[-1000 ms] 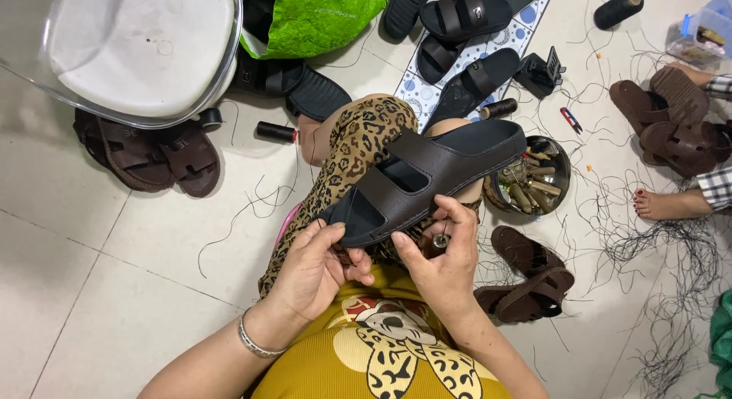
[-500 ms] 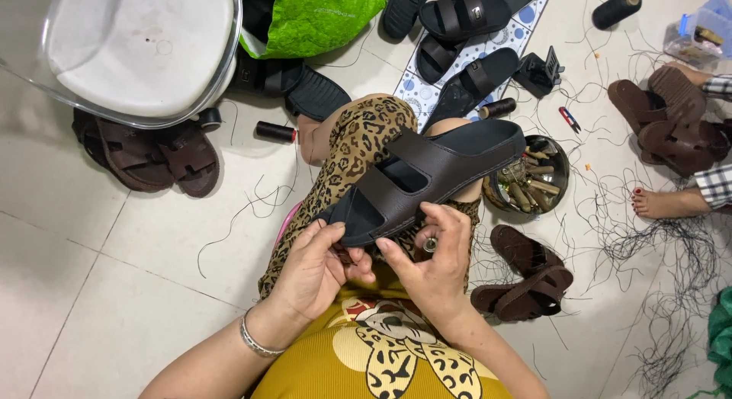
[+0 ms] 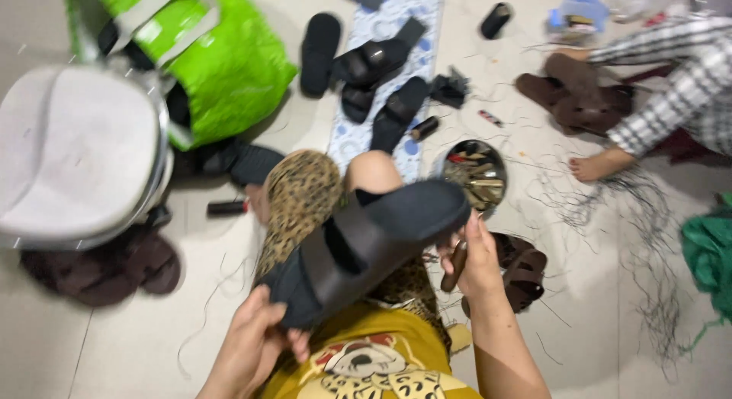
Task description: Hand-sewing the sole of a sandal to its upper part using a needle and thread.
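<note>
We see a black two-strap sandal point(image 3: 366, 246) | straps up, lying aslant from near left to far right | over the lap, above the leopard-print leg | a brown-handled tool point(image 3: 455, 266) upright, just right of it

Left hand point(image 3: 255, 338) grips the black 2-strap sandal point(image 3: 366, 246) at its heel; right hand point(image 3: 476, 262) holds a brown-handled tool point(image 3: 455, 266) at its toe.

Blurred frame, cut-off edges

The left hand point(image 3: 255, 342) is cropped at the wrist by the bottom edge — its fingertips vanish under the black sandal point(image 3: 366, 246). The small dark tool point(image 3: 455, 266) in the right hand point(image 3: 480, 262) is too blurred to identify.
</note>
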